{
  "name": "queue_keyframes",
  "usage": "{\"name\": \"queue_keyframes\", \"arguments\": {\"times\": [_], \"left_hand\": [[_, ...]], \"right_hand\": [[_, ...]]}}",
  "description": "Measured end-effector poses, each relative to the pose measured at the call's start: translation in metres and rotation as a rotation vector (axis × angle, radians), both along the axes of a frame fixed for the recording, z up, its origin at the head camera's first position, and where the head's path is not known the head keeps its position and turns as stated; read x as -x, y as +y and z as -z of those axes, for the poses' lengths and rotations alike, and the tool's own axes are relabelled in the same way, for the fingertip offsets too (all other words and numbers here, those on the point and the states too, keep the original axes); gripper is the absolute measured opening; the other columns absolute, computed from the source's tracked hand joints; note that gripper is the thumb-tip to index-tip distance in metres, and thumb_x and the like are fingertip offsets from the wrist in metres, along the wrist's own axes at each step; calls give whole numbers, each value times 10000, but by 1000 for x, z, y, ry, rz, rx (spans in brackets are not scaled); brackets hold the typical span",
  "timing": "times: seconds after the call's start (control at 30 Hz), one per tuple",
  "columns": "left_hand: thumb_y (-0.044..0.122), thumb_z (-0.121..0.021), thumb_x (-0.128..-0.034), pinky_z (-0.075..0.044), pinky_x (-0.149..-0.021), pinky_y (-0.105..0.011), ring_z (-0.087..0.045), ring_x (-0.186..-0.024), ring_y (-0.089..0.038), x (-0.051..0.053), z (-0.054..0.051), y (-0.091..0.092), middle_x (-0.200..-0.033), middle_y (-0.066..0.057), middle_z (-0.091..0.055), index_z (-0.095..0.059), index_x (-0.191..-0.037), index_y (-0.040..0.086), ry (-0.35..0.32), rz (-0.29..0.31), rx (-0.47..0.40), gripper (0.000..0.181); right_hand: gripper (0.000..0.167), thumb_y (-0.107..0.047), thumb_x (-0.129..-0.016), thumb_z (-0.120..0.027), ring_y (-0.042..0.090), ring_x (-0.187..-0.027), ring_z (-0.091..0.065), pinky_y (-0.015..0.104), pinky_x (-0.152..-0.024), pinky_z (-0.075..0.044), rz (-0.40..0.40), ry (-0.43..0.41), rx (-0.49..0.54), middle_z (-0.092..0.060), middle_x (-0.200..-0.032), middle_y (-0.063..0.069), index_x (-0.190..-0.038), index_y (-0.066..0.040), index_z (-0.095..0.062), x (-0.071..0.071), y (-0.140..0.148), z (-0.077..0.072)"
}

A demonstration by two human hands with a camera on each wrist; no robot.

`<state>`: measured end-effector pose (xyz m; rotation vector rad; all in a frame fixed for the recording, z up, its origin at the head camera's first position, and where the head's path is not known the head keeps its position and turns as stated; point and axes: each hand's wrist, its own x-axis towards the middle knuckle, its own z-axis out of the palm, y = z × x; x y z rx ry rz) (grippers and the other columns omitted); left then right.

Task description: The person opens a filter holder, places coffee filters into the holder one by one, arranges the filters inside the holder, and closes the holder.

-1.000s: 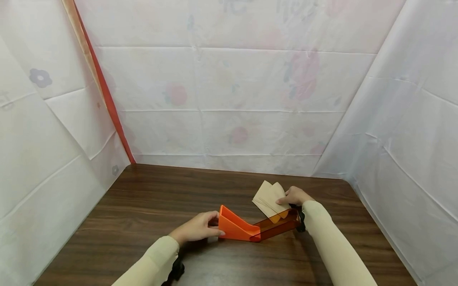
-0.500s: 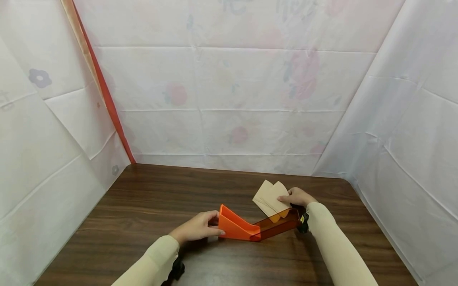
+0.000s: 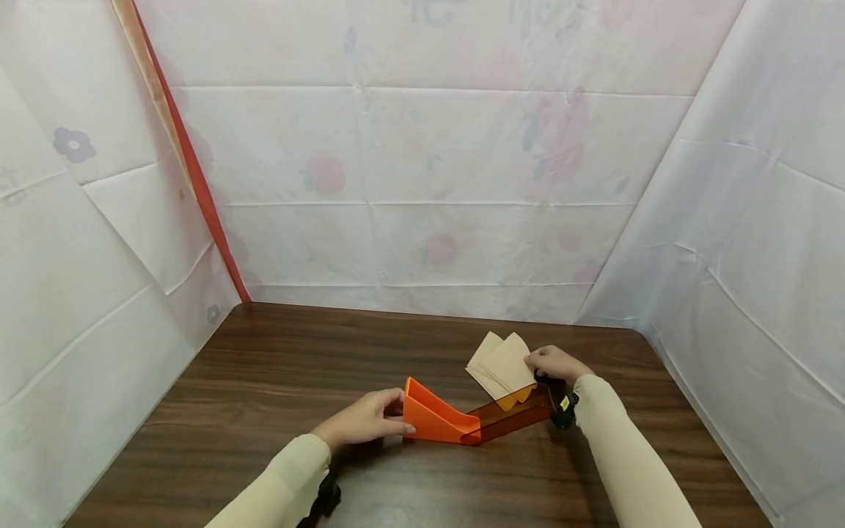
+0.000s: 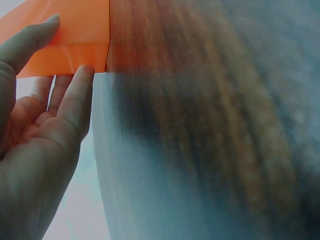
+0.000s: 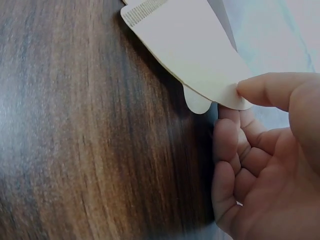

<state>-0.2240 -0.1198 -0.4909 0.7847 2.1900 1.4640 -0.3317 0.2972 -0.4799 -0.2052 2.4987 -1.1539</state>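
An orange wedge-shaped holder [image 3: 432, 419] with a see-through brown lid [image 3: 515, 419] swung out to the right lies on the table. My left hand [image 3: 363, 419] grips its left end, thumb on one face and fingertips on the lower edge in the left wrist view. Behind the lid are several tan paper coffee filters [image 3: 505, 363], fanned out, with a crimped seam showing in the right wrist view. My right hand [image 3: 557, 363] pinches the rounded corner of a filter [image 5: 195, 50] between thumb and index finger, the other fingers curled below. The lid covers the filters' near corners.
The dark wood table [image 3: 297, 352] has white patterned sheets [image 3: 422, 161] hanging at its back and sides. A red strip [image 3: 191, 161] runs down the back left corner. Black straps [image 3: 564, 411] circle the wrists.
My right hand has shifted slightly to the right, its fingers sliding toward the filters' right edge. The left hand and the orange holder stay in place.
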Motion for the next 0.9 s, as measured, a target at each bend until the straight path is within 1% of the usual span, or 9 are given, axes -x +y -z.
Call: {"name": "queue_keyframes", "arguments": {"times": [0.23,0.33,0.4,0.5,0.53,0.67,0.73,0.83,0.9], "left_hand": [[168,-749,-925,-513,-937,-304,-630,-1105,-151,0,-1,0,-1180,-5,-659,-607,-1196,68,3,-9,9,322],[165,-749,-924,-514,-932,-296,-632,-1100,-148,0,0,1,-1177,-4,-661,-609,-1192,67,5,-7,9,318],[163,-750,-924,-514,-928,-288,-633,-1096,-147,0,0,1,-1174,-3,-662,-610,-1187,68,5,-5,6,314],[162,-750,-923,-513,-920,-277,-636,-1091,-146,0,0,2,-1171,-1,-663,-611,-1181,69,5,-1,1,307],[163,-751,-923,-513,-918,-273,-636,-1091,-144,0,0,2,-1169,1,-664,-611,-1179,70,8,1,1,306],[162,-751,-922,-510,-917,-265,-636,-1093,-142,0,1,2,-1168,6,-665,-613,-1176,73,16,4,2,303],[161,-753,-920,-510,-919,-265,-636,-1095,-142,0,2,2,-1167,8,-665,-614,-1174,73,20,4,3,303],[159,-752,-921,-510,-925,-275,-635,-1100,-145,1,2,3,-1170,6,-663,-612,-1177,73,22,6,1,304],[161,-750,-923,-511,-929,-284,-633,-1104,-147,1,2,3,-1173,4,-661,-612,-1179,72,20,6,0,304]], "right_hand": [[297,-207,-1017,-543,130,-610,-418,279,-610,-362,27,-15,29,-566,-751,14,-1068,48,-685,2,0,2],[279,-192,-1018,-541,122,-578,-389,273,-585,-352,19,-10,32,-543,-723,17,-1058,50,-675,1,1,2],[266,-179,-1017,-542,126,-584,-403,271,-583,-358,25,-10,33,-543,-724,25,-1057,51,-668,0,1,2],[274,-169,-1020,-540,152,-652,-477,290,-618,-402,26,7,28,-578,-779,48,-1087,69,-657,-2,2,2],[273,-168,-1020,-545,160,-682,-501,296,-637,-420,37,7,26,-592,-805,57,-1096,68,-657,-3,2,2],[296,-172,-1020,-553,200,-800,-581,354,-719,-505,56,30,11,-631,-927,110,-1133,86,-643,-6,2,-1],[315,-178,-1020,-557,215,-841,-604,379,-748,-529,65,41,7,-637,-976,132,-1154,97,-632,-7,3,-4],[322,-183,-1016,-570,222,-865,-620,381,-757,-543,88,54,12,-638,-1002,137,-1159,100,-630,-7,3,-6],[310,-182,-1016,-575,215,-850,-612,360,-743,-537,100,56,24,-631,-982,129,-1148,93,-630,-8,3,-7]]}}
